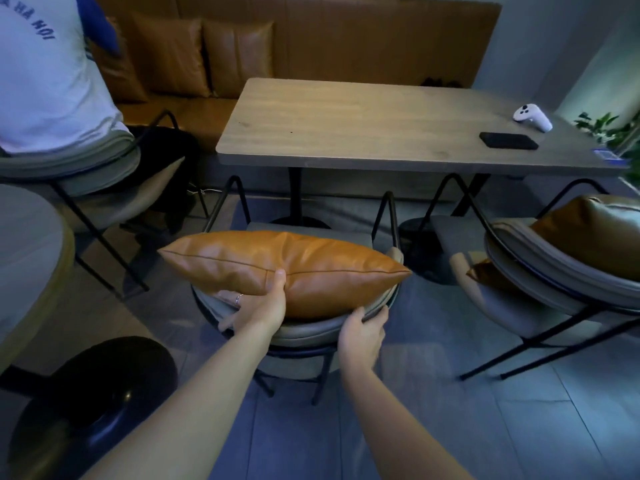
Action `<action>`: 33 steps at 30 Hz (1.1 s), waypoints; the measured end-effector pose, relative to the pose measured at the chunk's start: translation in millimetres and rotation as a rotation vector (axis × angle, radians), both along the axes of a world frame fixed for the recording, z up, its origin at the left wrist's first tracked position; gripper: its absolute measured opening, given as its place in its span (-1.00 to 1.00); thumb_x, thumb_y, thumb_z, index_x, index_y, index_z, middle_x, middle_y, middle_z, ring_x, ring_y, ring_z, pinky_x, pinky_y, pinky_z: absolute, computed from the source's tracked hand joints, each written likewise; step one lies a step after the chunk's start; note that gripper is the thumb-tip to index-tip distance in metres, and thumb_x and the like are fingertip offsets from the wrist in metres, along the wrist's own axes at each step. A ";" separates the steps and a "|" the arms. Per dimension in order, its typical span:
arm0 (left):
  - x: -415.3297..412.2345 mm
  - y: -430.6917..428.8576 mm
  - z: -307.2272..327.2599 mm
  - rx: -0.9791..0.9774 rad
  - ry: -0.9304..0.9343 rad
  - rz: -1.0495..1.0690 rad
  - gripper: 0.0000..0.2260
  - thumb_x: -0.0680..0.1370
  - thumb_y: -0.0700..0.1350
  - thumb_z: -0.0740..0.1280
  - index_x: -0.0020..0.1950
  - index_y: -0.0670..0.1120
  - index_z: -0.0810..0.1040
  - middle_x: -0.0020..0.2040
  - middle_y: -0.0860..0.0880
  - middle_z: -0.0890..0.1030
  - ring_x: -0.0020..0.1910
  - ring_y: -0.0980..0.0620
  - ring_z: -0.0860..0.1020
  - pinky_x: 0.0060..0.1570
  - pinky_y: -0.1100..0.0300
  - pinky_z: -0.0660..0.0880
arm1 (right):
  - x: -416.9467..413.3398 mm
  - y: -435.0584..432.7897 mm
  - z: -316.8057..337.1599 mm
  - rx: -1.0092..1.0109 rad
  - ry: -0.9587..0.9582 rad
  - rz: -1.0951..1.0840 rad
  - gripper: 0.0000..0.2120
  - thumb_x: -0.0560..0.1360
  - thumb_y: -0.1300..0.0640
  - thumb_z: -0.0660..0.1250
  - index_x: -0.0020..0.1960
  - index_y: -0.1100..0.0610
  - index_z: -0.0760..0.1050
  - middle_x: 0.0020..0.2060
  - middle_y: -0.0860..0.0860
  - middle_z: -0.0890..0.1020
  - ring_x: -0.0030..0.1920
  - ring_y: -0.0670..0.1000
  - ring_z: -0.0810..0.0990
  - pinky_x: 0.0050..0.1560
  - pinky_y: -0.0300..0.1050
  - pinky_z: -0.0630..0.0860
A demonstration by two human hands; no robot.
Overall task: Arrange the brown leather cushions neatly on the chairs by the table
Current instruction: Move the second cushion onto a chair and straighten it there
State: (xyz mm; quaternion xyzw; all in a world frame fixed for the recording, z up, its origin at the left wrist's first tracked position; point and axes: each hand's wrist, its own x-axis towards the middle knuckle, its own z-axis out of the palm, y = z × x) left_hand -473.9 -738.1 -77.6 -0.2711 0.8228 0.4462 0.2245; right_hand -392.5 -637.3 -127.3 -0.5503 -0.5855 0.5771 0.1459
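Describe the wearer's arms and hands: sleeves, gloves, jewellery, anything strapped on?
Both forearms are bare as far as the frame shows; no sleeves in view. No gloves on either hand. The left hand has a thin silver-coloured ring on one finger. The right hand shows no ring. No watch, band, cable or marker is visible on either wrist.

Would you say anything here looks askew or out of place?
Yes: the cushion on the right chair is slumped against the backrest, one corner poking out beneath it. The cushion held by the left hand isn't settled yet.
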 end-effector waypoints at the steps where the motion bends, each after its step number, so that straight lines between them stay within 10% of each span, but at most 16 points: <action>1: 0.7 -8.7 -1.7 0.047 0.023 -0.005 0.00 0.52 0.41 0.25 0.66 -0.03 -0.27 0.62 -0.32 0.11 0.48 -0.34 0.30 0.41 -0.16 0.34 | 0.8 -13.4 3.1 -0.023 -0.018 0.017 -0.33 0.66 -0.01 0.16 0.65 0.02 -0.09 0.60 0.20 0.15 0.46 0.31 0.32 0.38 0.20 0.34; 7: -19.2 -75.4 1.0 0.289 0.149 0.027 -0.11 0.54 0.18 0.42 0.66 -0.01 -0.06 0.55 -0.18 0.36 0.44 -0.28 0.40 0.37 -0.17 0.38 | -19.5 -70.3 27.8 -0.149 -0.166 0.073 0.14 0.51 0.03 0.45 0.58 0.09 -0.46 0.61 0.27 -0.18 0.46 0.34 0.32 0.27 0.11 0.39; 16: -76.2 -104.6 8.8 0.502 0.002 -0.092 -0.07 0.41 0.32 0.49 0.61 0.01 0.15 0.52 -0.11 0.41 0.40 -0.23 0.46 0.24 -0.23 0.51 | -39.6 -58.7 13.1 0.028 -0.288 0.113 0.14 0.52 0.05 0.43 0.54 0.25 -0.50 0.57 0.41 -0.19 0.42 0.38 0.35 0.09 0.00 0.34; 26: -86.4 -55.5 -10.0 0.488 0.034 -0.062 -0.16 0.51 0.34 0.35 0.60 -0.12 0.18 0.51 -0.16 0.41 0.42 -0.24 0.43 0.39 -0.23 0.41 | -44.8 -20.3 10.9 0.094 -0.293 0.114 0.13 0.49 -0.03 0.45 0.59 0.21 -0.39 0.60 0.32 -0.08 0.49 0.37 0.24 0.41 0.19 0.27; 30: -88.7 -50.4 -13.3 0.425 0.079 -0.061 -0.15 0.56 0.31 0.31 0.64 -0.17 0.11 0.53 -0.18 0.40 0.44 -0.23 0.41 0.41 -0.10 0.34 | -35.6 -50.5 -7.0 0.907 -0.535 0.359 -0.61 0.58 0.08 0.29 0.26 0.34 0.51 0.40 0.43 0.39 0.41 0.44 0.35 0.38 0.36 0.30; 33: -89.8 -52.1 -16.3 0.409 0.088 -0.092 -0.17 0.56 0.31 0.29 0.62 -0.20 0.15 0.53 -0.19 0.40 0.44 -0.23 0.41 0.38 -0.08 0.36 | -32.3 -78.6 -18.3 1.221 -0.454 0.557 -0.79 0.57 0.18 0.24 -0.20 0.22 0.55 -0.18 0.25 0.63 -0.02 0.34 0.61 0.18 0.27 0.48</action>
